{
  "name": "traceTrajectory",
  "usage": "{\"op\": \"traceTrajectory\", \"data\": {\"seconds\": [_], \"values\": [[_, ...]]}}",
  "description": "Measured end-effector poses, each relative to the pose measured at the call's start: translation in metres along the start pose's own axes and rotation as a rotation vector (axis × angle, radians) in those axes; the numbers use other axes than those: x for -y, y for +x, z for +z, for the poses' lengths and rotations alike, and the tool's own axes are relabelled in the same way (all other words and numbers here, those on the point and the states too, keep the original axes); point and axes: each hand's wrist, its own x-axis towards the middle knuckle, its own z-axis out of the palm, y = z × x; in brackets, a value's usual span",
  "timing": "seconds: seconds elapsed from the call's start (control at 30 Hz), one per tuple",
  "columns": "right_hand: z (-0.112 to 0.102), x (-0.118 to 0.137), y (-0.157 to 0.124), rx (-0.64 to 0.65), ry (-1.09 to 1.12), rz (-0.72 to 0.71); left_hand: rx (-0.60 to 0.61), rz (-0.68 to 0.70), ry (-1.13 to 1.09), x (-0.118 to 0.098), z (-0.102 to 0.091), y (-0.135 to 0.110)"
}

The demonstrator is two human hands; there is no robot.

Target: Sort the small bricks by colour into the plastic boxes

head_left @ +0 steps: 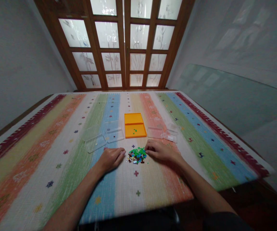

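A small heap of tiny building bricks (pixel 137 155) in green, blue, brown and white lies on the striped tablecloth. At its left edge my left hand (pixel 112 159) rests on the cloth, fingers pressed together and nothing visible in them. My right hand (pixel 158 150) is at the heap's right edge, thumb and fingertips pinched by the green bricks. What those fingertips hold, if anything, is too small to make out. Beyond the heap an orange plastic case (pixel 134 118) lies opened flat, with several green bricks (pixel 135 131) in its near half.
Two transparent trays (pixel 96 143) (pixel 115 135) stand left of the case, with a few tiny pieces inside. On its right are two more transparent containers, one wider (pixel 155 132) and one smaller (pixel 171 136). The striped tablecloth (pixel 76 160) covers the table; wooden doors (pixel 126 49) stand behind.
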Motion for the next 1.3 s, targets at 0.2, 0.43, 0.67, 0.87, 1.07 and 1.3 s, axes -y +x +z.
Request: {"op": "traceTrajectory", "data": {"seconds": [0.2,0.43,0.67,0.87,1.07,1.3], "values": [[0.000,0.003,0.000,-0.016,0.007,-0.031,0.007,0.002,-0.002,0.001,0.001,0.000],[0.002,0.001,-0.001,-0.049,0.017,-0.035,0.009,0.000,-0.008,0.001,0.001,0.000],[0.001,0.008,0.000,-0.171,0.080,-0.068,0.015,0.004,0.006,0.000,-0.001,0.001],[0.010,0.021,0.005,-0.131,0.017,-0.294,0.015,0.001,-0.009,-0.001,-0.001,0.001],[0.020,0.017,0.007,-0.105,-0.076,-0.295,0.023,-0.011,-0.009,-0.001,-0.001,0.001],[0.020,0.020,0.008,-0.115,-0.102,-0.345,0.040,-0.022,-0.004,-0.002,-0.001,0.001]]}}
